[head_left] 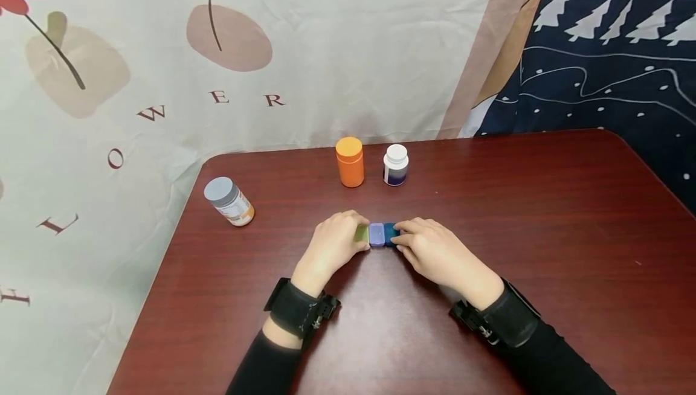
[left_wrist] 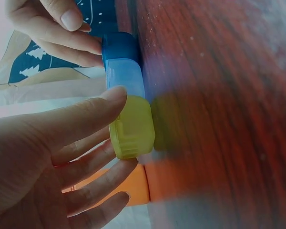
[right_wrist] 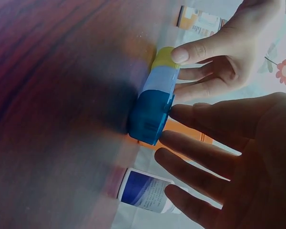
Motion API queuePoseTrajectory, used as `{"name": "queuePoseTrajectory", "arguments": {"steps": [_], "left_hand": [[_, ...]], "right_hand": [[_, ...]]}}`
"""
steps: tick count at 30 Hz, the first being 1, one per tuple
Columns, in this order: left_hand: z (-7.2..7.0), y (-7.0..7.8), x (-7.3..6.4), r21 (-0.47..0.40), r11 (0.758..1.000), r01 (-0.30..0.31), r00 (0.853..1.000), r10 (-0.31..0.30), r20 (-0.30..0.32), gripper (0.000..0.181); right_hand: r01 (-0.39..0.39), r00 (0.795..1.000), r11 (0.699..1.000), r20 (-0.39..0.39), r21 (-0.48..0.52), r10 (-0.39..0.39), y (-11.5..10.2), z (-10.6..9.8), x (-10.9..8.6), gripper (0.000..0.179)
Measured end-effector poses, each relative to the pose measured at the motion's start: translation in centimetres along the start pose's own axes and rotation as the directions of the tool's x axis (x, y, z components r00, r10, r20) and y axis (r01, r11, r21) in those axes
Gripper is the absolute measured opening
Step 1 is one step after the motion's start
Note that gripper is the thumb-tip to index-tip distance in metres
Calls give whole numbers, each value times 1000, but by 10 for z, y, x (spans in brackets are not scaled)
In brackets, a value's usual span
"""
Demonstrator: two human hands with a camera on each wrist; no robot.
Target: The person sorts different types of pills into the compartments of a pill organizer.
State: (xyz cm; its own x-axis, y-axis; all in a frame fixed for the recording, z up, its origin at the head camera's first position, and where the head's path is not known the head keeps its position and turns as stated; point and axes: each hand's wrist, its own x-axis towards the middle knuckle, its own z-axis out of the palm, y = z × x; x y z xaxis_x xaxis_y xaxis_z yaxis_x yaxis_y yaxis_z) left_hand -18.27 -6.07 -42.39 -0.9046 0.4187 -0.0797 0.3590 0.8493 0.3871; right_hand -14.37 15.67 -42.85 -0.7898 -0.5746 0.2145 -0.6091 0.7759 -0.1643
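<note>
Right in the middle, a row of three small joined boxes (head_left: 377,235) sits on the tabletop between the two hands: yellow-green box (left_wrist: 136,126) on the left, lilac box (left_wrist: 126,76) at the centre, dark blue box (right_wrist: 150,114) on the right. And the left hand (head_left: 337,238) has its end, thumb and fingers pinching the yellow-green box! Over on the dark blue box, the right hand (head_left: 435,250) reaches in with extended fingers, tips touching the lid, no grip round it. Black bands (head_left: 296,310) on both wrists, black sleeves (head_left: 266,365) below.

Underneath, a glossy reddish-brown tabletop (head_left: 554,220), grain showing, light glaring off the near part. Behind it hangs a pale cloth (head_left: 348,38) with flower prints and red letters, and to the right, a navy fabric (head_left: 609,63) with white trees and dots.

Now the containers! Orange bottle (head_left: 350,168) at the back edge, matching cap; just beside it, the white-capped bottle (head_left: 395,165) with its purple label; out near the left edge, the grey-capped bottle (head_left: 231,203), white and orange. All three capped, contents hidden; what the little boxes hold, I cannot tell.
</note>
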Motion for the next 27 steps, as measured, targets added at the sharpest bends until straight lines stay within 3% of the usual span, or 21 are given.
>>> {"name": "queuePoseTrajectory", "arguments": {"steps": [27], "left_hand": [[-1,1,-1,45,999,-8,1000,9,-13,39]], "right_hand": [[-54,998,998,38,-20,55,-7,3,0,19]]}}
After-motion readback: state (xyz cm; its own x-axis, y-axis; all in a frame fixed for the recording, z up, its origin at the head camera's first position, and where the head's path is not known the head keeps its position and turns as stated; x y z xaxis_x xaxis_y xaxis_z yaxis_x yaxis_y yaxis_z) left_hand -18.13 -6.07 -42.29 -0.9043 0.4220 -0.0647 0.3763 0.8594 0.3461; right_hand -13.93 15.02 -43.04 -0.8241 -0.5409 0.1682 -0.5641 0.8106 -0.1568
